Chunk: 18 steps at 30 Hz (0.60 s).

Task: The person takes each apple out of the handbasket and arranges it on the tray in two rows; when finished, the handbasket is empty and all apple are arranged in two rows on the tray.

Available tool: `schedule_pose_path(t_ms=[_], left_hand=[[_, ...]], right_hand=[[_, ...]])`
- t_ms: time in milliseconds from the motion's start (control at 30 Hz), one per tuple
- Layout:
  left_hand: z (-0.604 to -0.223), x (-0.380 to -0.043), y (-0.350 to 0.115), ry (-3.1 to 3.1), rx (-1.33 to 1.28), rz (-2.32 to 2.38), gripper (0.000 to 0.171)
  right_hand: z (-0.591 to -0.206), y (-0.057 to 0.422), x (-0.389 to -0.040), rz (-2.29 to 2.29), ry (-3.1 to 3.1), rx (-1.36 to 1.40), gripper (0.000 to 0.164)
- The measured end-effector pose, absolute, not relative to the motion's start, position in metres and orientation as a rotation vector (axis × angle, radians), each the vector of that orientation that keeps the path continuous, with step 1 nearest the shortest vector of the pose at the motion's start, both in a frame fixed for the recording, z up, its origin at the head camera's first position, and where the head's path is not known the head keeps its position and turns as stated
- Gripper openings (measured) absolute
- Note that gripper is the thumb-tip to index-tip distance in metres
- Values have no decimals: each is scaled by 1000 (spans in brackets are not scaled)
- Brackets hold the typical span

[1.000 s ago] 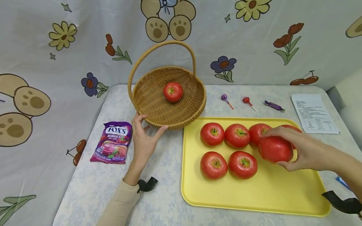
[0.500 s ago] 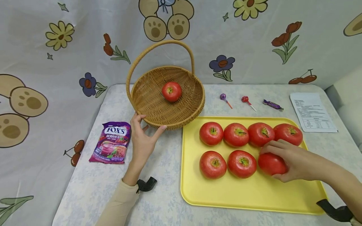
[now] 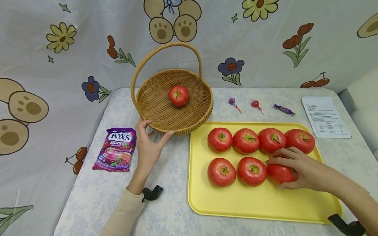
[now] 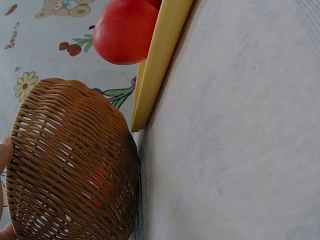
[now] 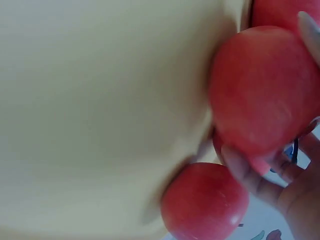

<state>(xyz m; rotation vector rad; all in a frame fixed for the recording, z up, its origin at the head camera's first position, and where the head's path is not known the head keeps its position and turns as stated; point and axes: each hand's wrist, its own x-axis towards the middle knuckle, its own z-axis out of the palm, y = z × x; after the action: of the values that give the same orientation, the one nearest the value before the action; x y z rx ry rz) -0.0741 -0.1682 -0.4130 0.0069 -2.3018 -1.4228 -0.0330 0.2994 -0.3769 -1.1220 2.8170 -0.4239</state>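
In the head view, my left hand [image 3: 150, 147] holds the near left rim of a wicker basket [image 3: 184, 119] with a tall arched handle. One red apple [image 3: 178, 95] lies inside it. On the yellow tray [image 3: 236, 203] my right hand [image 3: 307, 168] grips a red apple [image 3: 279, 174] at the right end of the front row. The right wrist view shows fingers and thumb on opposite sides of this apple [image 5: 262, 90]. Two apples stand to its left, and several more make up the back row. In the left wrist view, fingertips touch the rim of the basket [image 4: 70, 160].
A purple candy bag [image 3: 115, 149] lies left of my left hand. Behind the tray are a purple lollipop [image 3: 233, 102], a red lollipop [image 3: 257, 105] and a purple wrapped candy [image 3: 284, 109]. A printed white packet [image 3: 326, 117] lies at the right, and a patterned cloth hangs behind the table.
My right hand has lowered the apple from above the tray to the right end of the front row, moving slightly left. My left hand has stayed on the basket rim.
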Motion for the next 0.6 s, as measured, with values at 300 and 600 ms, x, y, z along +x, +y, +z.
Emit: schedule_pose_path(t_ms=[300, 600], left_hand=[[-415, -74, -168, -2303, -1, -1432, 77], [-414, -74, -169, -2298, -5, -1411, 78]], right_hand=[[-382, 297, -31, -320, 2846, -1129, 74], [-380, 298, -30, -329, 2877, -1155, 76]])
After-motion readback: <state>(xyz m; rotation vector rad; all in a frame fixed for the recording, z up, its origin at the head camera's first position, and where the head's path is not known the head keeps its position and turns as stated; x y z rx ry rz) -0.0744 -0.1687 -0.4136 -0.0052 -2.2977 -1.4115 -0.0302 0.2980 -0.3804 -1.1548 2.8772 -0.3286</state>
